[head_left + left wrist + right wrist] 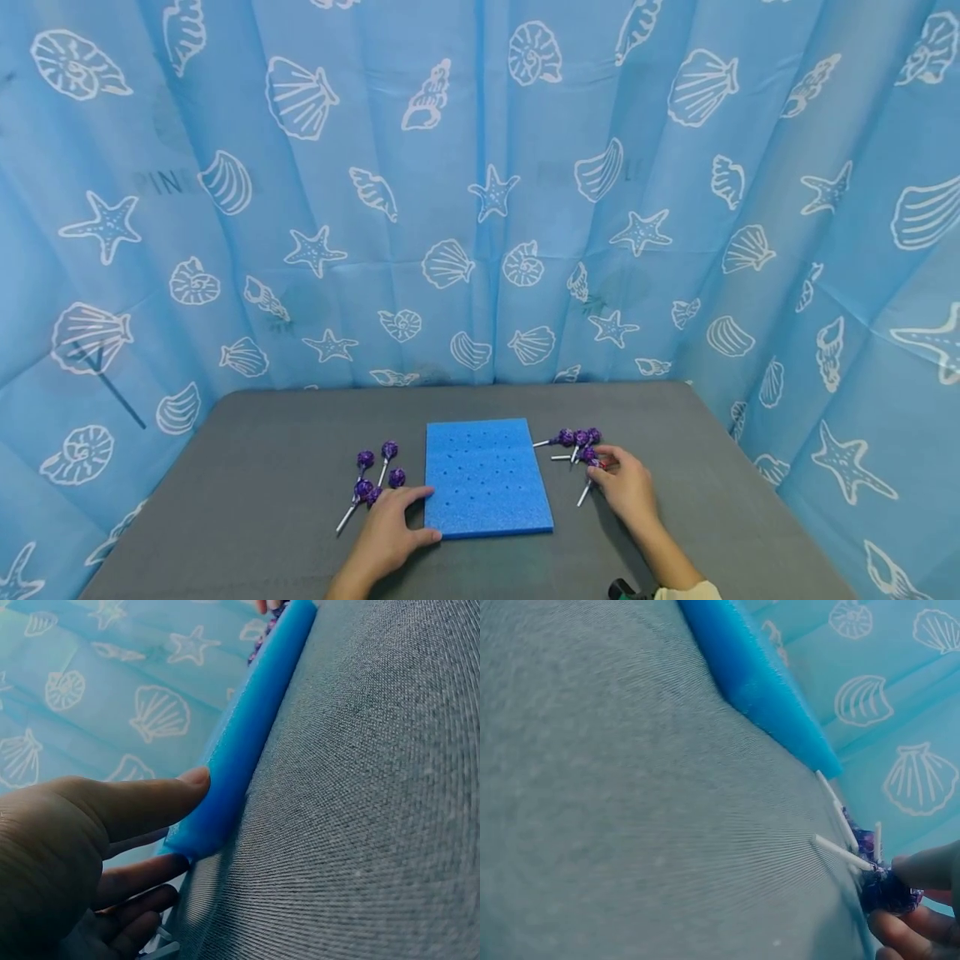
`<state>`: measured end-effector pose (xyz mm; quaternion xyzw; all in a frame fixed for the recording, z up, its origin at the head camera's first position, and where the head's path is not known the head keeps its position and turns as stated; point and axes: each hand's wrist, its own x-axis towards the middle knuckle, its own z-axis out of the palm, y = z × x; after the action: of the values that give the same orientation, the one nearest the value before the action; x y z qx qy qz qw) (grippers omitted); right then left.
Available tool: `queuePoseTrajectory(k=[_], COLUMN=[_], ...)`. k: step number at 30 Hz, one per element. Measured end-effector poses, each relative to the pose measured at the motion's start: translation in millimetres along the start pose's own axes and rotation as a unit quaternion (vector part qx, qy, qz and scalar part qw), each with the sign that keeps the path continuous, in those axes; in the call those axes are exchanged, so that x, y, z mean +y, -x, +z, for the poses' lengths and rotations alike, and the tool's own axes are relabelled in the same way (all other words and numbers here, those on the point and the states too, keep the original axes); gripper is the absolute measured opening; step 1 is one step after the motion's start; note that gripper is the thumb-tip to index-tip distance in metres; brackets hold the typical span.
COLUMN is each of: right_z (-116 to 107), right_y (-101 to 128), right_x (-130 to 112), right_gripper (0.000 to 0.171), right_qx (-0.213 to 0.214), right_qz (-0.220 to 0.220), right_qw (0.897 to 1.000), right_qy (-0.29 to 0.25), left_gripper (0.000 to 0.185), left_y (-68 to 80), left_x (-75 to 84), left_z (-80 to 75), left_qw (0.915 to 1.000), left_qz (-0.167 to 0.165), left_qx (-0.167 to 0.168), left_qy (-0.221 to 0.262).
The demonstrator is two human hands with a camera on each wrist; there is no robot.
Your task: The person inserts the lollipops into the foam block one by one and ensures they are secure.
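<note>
A blue foam board with rows of small holes lies flat on the grey table. My left hand is at its near left corner, thumb and index fingertips touching the edge with fingers fairly straight. On the right, my right hand pinches the purple-wrapped head of a lollipop between thumb and fingers. The white stick of that lollipop points toward the near side. Several more lollipops lie right beside those fingers, just right of the board.
Another loose group of purple lollipops lies left of the board, partly hidden behind the left hand. A blue curtain with white shell and starfish prints hangs behind the grey table and along its sides.
</note>
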<state>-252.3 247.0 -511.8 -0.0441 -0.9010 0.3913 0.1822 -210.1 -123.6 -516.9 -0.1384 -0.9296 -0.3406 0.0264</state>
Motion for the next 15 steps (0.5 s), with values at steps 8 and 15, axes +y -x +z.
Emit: queuePoseTrajectory(k=[8, 15], right_z=[-4, -3], right_y=[-15, -33], right_x=[-12, -29], right_gripper=[0.026, 0.023], right_qx=[-0.005, -0.013], right_qz=[-0.033, -0.064], right_qw=[0.999, 0.998], right_qy=[0.003, 0.0], left_gripper=[0.061, 0.059], left_y=[0.5, 1.1], left_x=[-1.5, -1.2], left_z=[-1.5, -0.4], left_qw=[0.9998, 0.9999], left_qz=[-0.004, 0.002], left_qx=[-0.007, 0.003], left_qy=[0.016, 0.016])
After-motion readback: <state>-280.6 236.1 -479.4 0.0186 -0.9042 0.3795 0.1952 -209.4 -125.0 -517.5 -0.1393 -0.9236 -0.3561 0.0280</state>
